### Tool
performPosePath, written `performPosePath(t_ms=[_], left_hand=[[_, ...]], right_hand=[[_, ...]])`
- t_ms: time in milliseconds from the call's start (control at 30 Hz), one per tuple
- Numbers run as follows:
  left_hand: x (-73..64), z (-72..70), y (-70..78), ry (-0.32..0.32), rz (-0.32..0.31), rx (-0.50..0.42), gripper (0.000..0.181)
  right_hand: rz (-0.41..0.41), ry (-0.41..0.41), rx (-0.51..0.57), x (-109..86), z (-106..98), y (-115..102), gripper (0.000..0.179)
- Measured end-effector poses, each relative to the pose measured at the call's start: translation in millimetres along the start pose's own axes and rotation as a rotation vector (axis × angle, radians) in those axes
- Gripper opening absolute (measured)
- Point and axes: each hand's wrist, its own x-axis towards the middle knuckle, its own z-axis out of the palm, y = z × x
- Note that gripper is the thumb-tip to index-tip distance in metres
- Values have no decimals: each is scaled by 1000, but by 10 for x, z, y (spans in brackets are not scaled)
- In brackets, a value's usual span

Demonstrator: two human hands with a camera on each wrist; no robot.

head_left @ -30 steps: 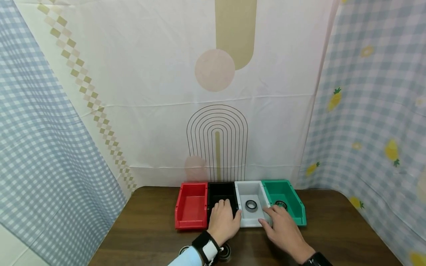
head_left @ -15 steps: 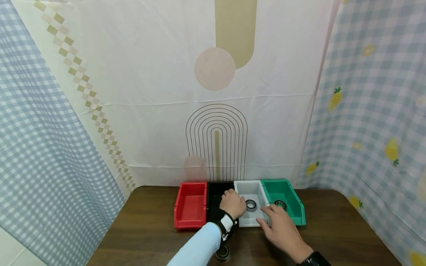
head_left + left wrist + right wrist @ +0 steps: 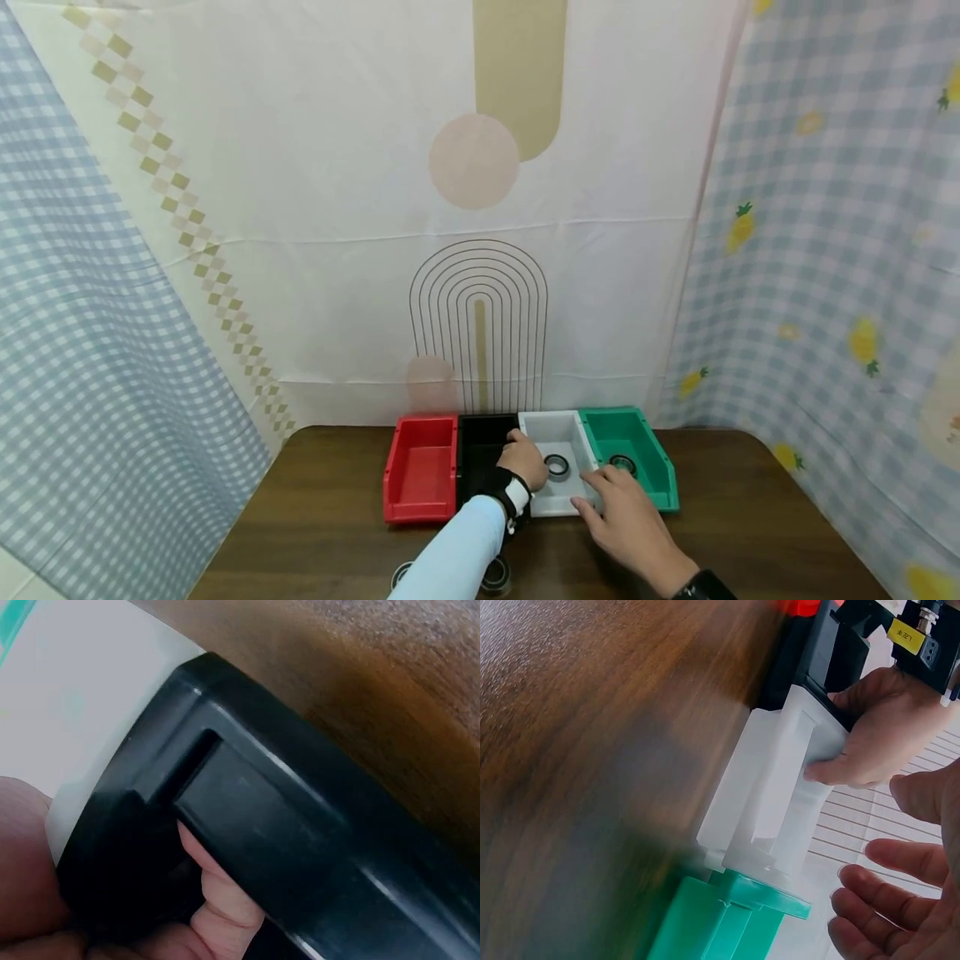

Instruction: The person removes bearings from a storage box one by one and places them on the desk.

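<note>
My left hand (image 3: 522,461) reaches over the wall between the black bin (image 3: 478,454) and the white bin (image 3: 553,505). Curled fingers (image 3: 221,896) show inside the black bin in the left wrist view; whether they hold anything is hidden. In the right wrist view the left thumb (image 3: 821,771) reaches over the white bin. My right hand (image 3: 630,521), fingers relaxed and holding nothing, hovers by the white bin's right wall, near the green bin (image 3: 663,471). One ball bearing (image 3: 557,467) lies in the white bin, another bearing (image 3: 622,463) in the green bin.
A red bin (image 3: 420,483) stands at the left end of the row. On the wooden table (image 3: 322,508) in front, one bearing (image 3: 496,575) and another bearing (image 3: 401,573) are partly covered by the left sleeve (image 3: 459,550). A patterned cloth (image 3: 345,292) hangs behind.
Over the last second my left hand has shifted right and deeper across the black bin, toward the white bin's wall. The right hand stays nearly still. The head view has shifted slightly.
</note>
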Motion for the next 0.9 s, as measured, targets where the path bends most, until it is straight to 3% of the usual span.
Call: performPosePath(t_ms=[167, 400, 533, 900], left_hand=[[27, 13, -42, -9, 20, -12, 75], [-2, 13, -11, 5, 2, -59, 75], [-4, 31, 8, 36, 0, -62, 71], [-21, -11, -7, 30, -8, -51, 70]], right_hand=[[-1, 5, 3, 3, 20, -7, 41], [12, -13, 7, -7, 52, -13, 39], [13, -4, 21, 3, 43, -38, 38], [-11, 1, 16, 13, 29, -107, 36]])
